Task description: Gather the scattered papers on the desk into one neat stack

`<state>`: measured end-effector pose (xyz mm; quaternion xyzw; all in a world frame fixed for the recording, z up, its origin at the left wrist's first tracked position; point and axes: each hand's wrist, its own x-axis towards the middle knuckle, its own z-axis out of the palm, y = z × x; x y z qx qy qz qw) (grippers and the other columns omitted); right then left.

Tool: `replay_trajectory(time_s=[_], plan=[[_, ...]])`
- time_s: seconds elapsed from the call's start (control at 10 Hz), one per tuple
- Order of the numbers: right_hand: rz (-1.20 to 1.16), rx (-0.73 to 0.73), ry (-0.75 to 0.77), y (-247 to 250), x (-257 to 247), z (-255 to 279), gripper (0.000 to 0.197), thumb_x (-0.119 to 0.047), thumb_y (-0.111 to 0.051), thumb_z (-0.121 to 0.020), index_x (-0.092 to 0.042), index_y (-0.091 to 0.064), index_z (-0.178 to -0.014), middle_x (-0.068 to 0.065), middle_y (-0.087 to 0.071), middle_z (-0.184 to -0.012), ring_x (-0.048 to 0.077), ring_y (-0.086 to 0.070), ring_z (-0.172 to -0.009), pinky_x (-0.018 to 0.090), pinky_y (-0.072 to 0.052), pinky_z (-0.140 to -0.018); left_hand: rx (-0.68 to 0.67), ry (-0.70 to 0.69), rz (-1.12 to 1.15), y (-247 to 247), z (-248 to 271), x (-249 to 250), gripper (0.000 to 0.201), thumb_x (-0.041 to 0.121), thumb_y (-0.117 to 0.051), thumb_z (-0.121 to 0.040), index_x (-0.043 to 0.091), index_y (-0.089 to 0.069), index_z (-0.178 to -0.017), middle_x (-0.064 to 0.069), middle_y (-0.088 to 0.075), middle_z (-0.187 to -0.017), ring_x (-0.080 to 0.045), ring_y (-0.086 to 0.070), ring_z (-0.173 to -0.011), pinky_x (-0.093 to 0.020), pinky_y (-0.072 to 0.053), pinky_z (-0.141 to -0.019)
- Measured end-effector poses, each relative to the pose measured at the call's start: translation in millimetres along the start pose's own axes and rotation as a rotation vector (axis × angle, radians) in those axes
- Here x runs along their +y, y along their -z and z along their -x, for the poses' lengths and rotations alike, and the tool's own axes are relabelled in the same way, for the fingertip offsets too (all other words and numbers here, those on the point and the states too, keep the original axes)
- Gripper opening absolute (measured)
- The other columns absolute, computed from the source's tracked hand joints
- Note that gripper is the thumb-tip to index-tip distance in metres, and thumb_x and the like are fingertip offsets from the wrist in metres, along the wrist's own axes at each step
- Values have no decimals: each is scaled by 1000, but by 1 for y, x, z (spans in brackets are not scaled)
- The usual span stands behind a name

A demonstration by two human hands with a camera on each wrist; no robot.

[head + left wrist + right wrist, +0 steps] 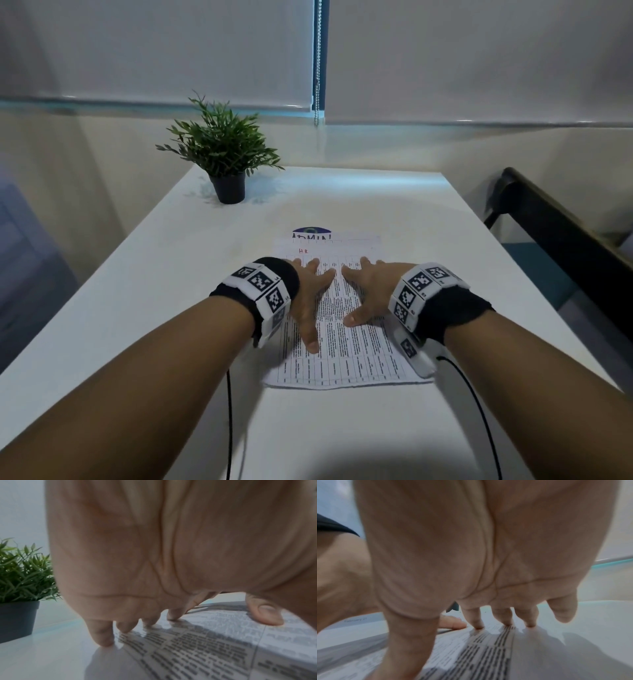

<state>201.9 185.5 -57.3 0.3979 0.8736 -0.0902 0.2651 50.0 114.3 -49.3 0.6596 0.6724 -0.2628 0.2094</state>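
Note:
A stack of printed papers [346, 356] lies in the middle of the white desk [164, 291]; its top sheet is a dense table with "HR" in red. A sheet with a dark logo [311, 233] sticks out at the far edge. My left hand [310, 298] lies flat on the stack's left half, fingers spread, fingertips [172, 616] pressing the paper [197, 649]. My right hand [368, 294] lies flat on the right half, its fingertips [478, 625] on the printed sheet [479, 655]. Neither hand grips anything.
A small green plant in a dark pot [227, 186] stands at the desk's far left, also in the left wrist view as the plant [18, 591]. A dark chair frame [561, 233] is off the right edge. Window blinds [445, 61] hang behind. Cables [229, 425] trail from both wristbands.

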Motion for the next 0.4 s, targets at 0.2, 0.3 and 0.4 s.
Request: replay_trajectory(time_s=[0.2,0.3,0.4], plan=[[-167,131,34,6,9,-3,110,-70,-78,-73,-33,-24,-161,10,-18,-171,37,-19,-158,59,-28,-123,78,-44,73,10,5,-2,155,62,-91,-59,29,19,-163,-10,23,-171,-34,17,-159,-58,-9,-128],[-313,215,73,21,24,10,116,-72,-72,-79,-40,-2,-165,3,12,-176,28,8,-162,53,-9,-131,191,-102,162,22,12,-16,160,67,-91,-55,34,27,-159,-5,33,-168,-30,25,-157,-54,-4,-129],[-421,322,132,29,43,36,105,-77,-65,-80,-48,-8,-163,-10,-3,-175,12,-4,-161,40,-17,-130,384,-215,313,29,29,-30,128,66,-82,-69,47,5,-162,10,9,-173,-15,-5,-160,-40,-20,-128]])
